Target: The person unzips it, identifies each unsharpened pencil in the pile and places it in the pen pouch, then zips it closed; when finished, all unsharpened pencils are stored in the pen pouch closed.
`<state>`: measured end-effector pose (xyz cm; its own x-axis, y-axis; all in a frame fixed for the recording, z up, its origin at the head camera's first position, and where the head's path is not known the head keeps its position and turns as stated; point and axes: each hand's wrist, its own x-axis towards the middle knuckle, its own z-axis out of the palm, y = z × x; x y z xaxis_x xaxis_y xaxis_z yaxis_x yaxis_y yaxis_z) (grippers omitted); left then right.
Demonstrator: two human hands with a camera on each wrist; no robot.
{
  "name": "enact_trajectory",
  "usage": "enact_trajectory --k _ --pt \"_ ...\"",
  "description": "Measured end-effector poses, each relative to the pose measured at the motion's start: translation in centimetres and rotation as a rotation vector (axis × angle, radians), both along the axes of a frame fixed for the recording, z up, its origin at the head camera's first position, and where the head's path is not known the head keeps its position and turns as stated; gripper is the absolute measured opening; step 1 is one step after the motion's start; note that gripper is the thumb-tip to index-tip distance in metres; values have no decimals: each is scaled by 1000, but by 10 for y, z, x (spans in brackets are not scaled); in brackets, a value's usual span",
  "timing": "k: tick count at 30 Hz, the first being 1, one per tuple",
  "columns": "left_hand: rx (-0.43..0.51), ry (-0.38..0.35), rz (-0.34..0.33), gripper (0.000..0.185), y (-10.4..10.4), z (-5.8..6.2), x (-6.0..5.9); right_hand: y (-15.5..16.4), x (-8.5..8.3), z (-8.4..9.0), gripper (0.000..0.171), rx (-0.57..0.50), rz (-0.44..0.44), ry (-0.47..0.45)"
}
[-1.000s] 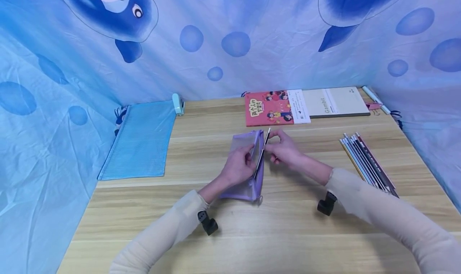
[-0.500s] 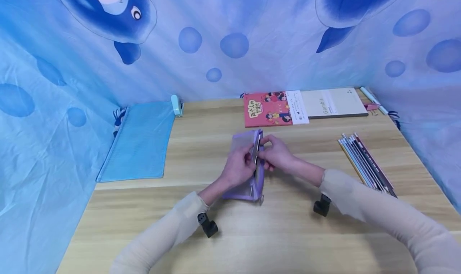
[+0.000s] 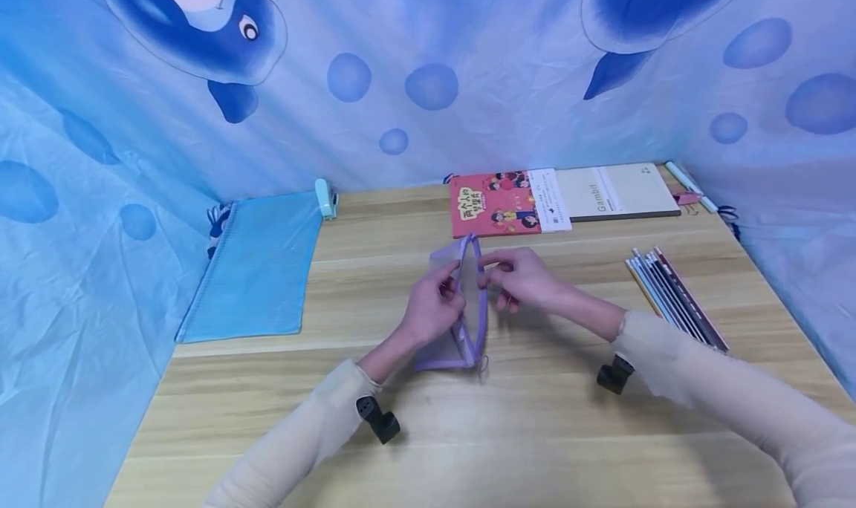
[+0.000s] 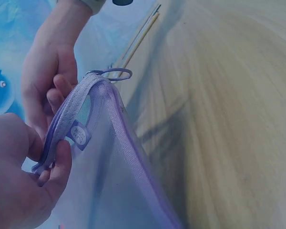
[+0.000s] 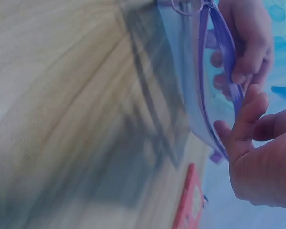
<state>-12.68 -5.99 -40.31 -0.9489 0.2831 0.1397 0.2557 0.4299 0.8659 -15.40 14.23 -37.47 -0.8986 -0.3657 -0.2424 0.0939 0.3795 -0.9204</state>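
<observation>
A see-through mesh pencil pouch [image 3: 443, 352] with purple zip edging stands mid-table, its mouth parted. My left hand [image 3: 429, 309] pinches the left zip edge between thumb and fingers, as the left wrist view also shows. At the opposite edge, my right hand [image 3: 524, 276] holds the purple rim near its upper end with thumb and forefinger. In the right wrist view, the zip edging [image 5: 222, 38] bows apart between both hands, and a ring pull [image 5: 187, 10] hangs at the end. A small purple label [image 4: 79, 135] shows on the pouch in the left wrist view.
Several pencils [image 3: 675, 296] lie bunched at the right. A red book [image 3: 491, 222] and a cream Gambit notebook [image 3: 628, 189] lie along the back. At the left are a blue zip folder [image 3: 250, 274] and a light blue stapler [image 3: 325, 198]. Dolphin-print sheeting [image 3: 374, 25] hangs behind.
The dark pencil that my right hand held at the pouch mouth has gone down into the pouch and out of sight. My right hand has shifted to the rim, and the mouth is spread wider.
</observation>
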Motion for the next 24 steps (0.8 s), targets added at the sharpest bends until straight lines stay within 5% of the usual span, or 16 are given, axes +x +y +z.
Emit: enact_trajectory --k 5,11,24 --pt "11 34 -6 63 -2 4 -2 28 1 11 40 21 -20 37" --pt "-35 44 -22 64 -1 4 -4 84 -4 17 35 242 -23 77" --pt "-95 11 -35 66 1 -6 -2 176 -2 1 23 549 5 127"
